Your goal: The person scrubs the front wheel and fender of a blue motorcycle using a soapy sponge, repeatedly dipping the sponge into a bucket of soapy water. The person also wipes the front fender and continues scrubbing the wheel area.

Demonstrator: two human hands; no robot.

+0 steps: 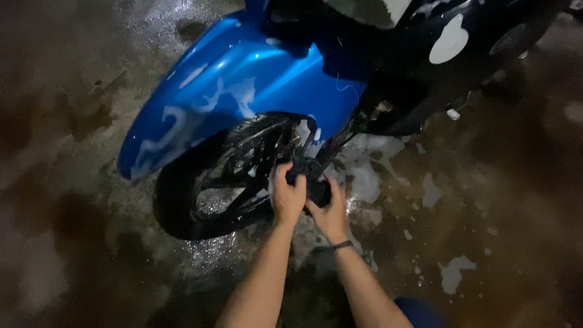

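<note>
At wheel hub (306,173), both hands (288,195) clasped

Blue fender (243,85) blocks above; wet floor (486,200) right open.

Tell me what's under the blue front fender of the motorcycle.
Under the blue fender sits the black front wheel, flecked with foam. Both hands, left hand and right hand, grip a dark cloth at its hub. The fender covers the tyre's top.
</note>
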